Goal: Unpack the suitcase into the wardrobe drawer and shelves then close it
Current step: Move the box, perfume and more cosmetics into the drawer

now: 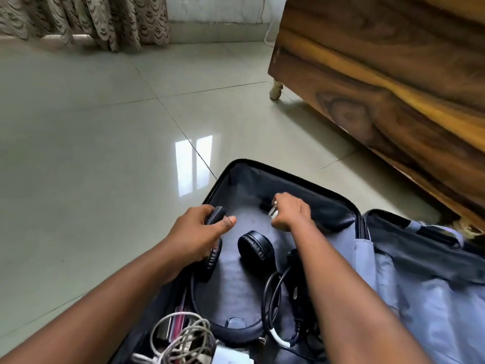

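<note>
An open black suitcase [286,179] with grey-blue lining lies on the tiled floor. Inside it lie black headphones [256,248], a coiled black cable [275,292] and a tangle of grey-white cables [183,340]. My left hand [199,232] grips a small dark object [215,215] at the case's left edge, thumb stretched out. My right hand [290,212] is curled round a small shiny, clear object [273,212] near the far wall of the case. What either small object is cannot be told.
A wooden piece of furniture [380,88] on a pale castor [276,90] stands at the right, close to the case's lid half [425,271]. Patterned curtains [86,19] hang at the back left. Glossy floor tiles [91,140] spread to the left.
</note>
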